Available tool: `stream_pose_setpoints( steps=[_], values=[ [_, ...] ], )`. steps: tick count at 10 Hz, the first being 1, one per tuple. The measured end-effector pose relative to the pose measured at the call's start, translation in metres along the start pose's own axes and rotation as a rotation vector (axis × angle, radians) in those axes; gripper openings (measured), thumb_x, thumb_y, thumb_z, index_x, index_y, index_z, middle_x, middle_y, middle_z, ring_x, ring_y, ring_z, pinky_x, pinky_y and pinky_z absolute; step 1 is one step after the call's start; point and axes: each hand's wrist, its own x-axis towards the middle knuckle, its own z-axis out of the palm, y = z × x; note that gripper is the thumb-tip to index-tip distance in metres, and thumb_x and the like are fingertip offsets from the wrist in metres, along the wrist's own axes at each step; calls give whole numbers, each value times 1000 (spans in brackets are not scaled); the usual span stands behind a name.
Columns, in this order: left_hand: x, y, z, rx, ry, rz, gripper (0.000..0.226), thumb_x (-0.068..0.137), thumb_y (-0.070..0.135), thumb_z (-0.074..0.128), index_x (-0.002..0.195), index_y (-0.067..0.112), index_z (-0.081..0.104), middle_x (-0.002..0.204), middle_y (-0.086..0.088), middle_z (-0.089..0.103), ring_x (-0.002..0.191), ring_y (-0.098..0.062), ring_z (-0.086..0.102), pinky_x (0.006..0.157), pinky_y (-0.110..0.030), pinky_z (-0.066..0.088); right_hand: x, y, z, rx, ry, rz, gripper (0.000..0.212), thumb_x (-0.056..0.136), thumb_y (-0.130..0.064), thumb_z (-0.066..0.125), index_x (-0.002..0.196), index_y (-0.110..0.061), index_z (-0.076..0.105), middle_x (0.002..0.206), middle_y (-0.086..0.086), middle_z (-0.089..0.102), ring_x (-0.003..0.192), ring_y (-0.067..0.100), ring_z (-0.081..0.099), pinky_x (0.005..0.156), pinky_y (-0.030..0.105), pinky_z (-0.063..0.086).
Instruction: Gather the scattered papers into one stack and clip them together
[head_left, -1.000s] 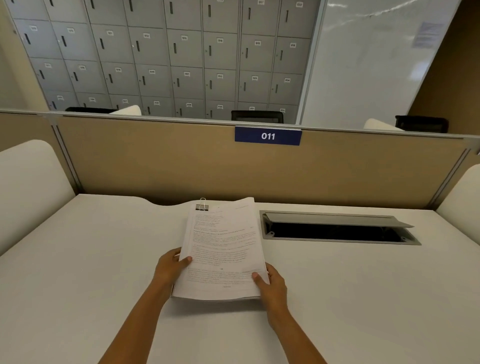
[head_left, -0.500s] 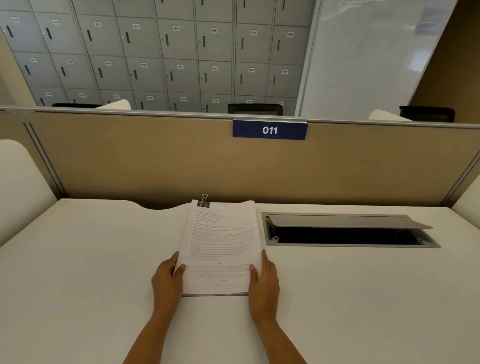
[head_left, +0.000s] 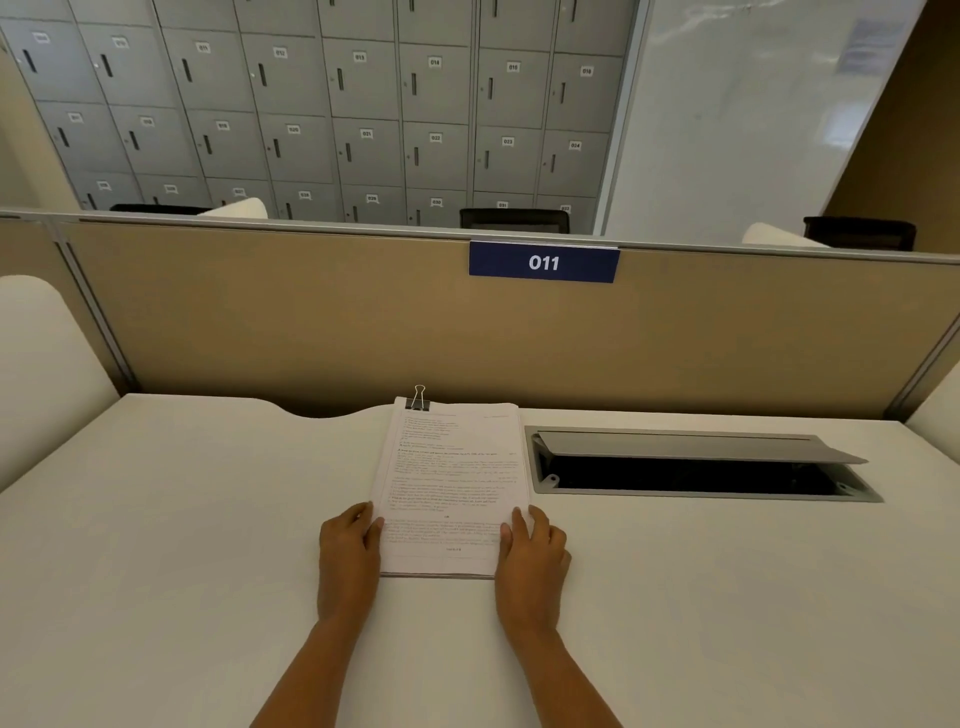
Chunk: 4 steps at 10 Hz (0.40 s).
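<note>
1. Resting flat on the smooth white worktop, the thick stack of white printed paper sheets lies in front of the tan fabric divider panel, just beside the open grey metal cable hatch.
2. A small black binder clip with silver wire loops grips the stack's far left corner, so gathering and clipping look done; no loose sheets show.
3. The left hand presses the stack's left edge, thumb on the top page, and the right hand does the same on the right edge; neither is closed around it.
4. The near edges look squared and layered, so I judge that only letting go remains.
</note>
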Motion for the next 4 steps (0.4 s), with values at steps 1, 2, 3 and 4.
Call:
stream_pose_setpoints(
  steps=[1, 2, 3, 4],
  values=[
    [-8, -2, 3, 34, 4, -2, 41, 97, 19, 42, 134, 0, 46, 140, -14, 47, 134, -27, 35, 112, -36, 29, -6, 10, -4, -53, -47, -14, 47, 102, -38, 24, 145, -22, 34, 152, 0, 32, 136, 20, 31, 111, 31, 26],
    [-20, -4, 0, 65, -28, 2, 46, 99, 24, 33, 141, 4, 35, 151, -8, 33, 141, -23, 23, 116, -33, 20, -17, 18, -13, -49, -47, -35, 45, 101, -38, 29, 142, -23, 41, 151, 2, 36, 137, 24, 32, 111, 35, 28],
    [-38, -10, -4, 115, -76, 40, 50, 100, 28, 28, 146, 9, 24, 156, 0, 18, 145, -14, 11, 116, -25, 10, -33, 30, -24, -44, -42, -70, 44, 100, -39, 33, 140, -25, 45, 150, 2, 38, 137, 24, 33, 111, 35, 29],
    [-60, -14, -7, 193, -112, 94, 50, 100, 30, 25, 147, 11, 20, 157, 3, 15, 145, -10, 8, 117, -22, 7, -50, 44, -34, -49, -42, -99, 42, 99, -39, 35, 138, -28, 47, 148, -2, 40, 135, 22, 34, 111, 34, 30]
  ],
)
